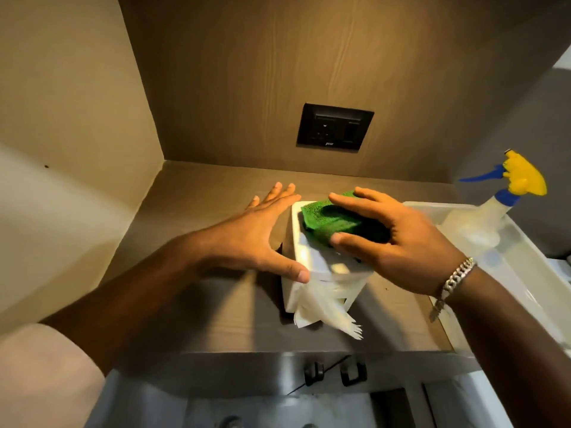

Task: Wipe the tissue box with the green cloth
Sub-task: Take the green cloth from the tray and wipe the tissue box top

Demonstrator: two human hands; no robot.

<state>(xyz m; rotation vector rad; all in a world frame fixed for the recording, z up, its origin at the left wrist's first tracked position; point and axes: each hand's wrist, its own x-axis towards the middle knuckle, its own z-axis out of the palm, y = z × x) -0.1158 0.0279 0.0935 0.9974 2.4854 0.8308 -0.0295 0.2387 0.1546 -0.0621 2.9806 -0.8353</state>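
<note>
Right hand [398,242]: fingers clamped on folded green cloth [330,220], pressing white plastic tissue box [312,257] top.
Left hand [259,236]: spread flat, bracing the side.
Technique: short firm strokes, avoid protruding tissue [324,313].

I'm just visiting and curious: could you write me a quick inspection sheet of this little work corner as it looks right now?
Surface: brown wood-look shelf, small dark specks.
Job's things: white tissue box with tissues hanging out the front; green cloth on its top.
Clutter: spray bottle lying in a white tray.
Hands: left hand open, flat against the box's side; right hand pressing the cloth.
Cables: nothing seen.
Surroundings: black wall socket on the back panel.
</note>
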